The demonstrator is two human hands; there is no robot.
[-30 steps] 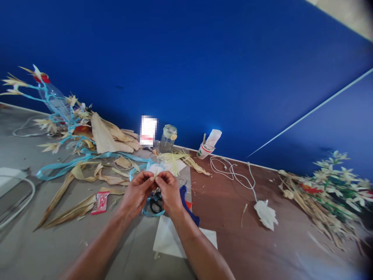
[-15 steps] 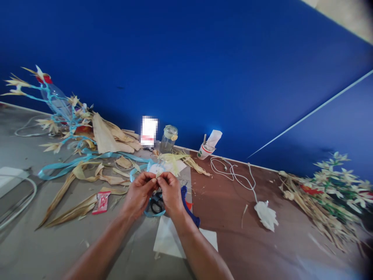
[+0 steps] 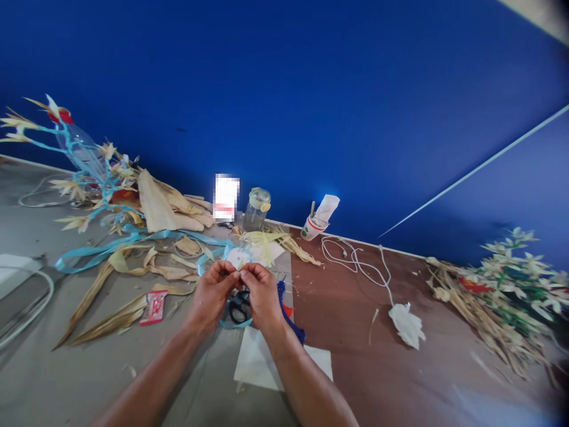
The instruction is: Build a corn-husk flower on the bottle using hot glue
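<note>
My left hand and my right hand meet at their fingertips above the table. Thumbs and forefingers of both are pinched together around something small and pale, mostly covered by the fingers and too small to name. Just beyond the fingertips lies a white round disc with light blue ribbon about it. Black scissors handles show below, between my wrists. Beside my right wrist is a dark blue tool with an orange part, like a glue gun, partly hidden. A white sheet lies under my right forearm.
Dried corn husks and a red packet lie left. Behind stand a bottle with husk flowers, a lit screen, a jar and a paper cup. Rightward are a white cable, crumpled tissue and flowers.
Both hands stay pinched together in almost the same place, with slight finger movement. The whole view has shifted a little; nothing on the table has visibly moved.
</note>
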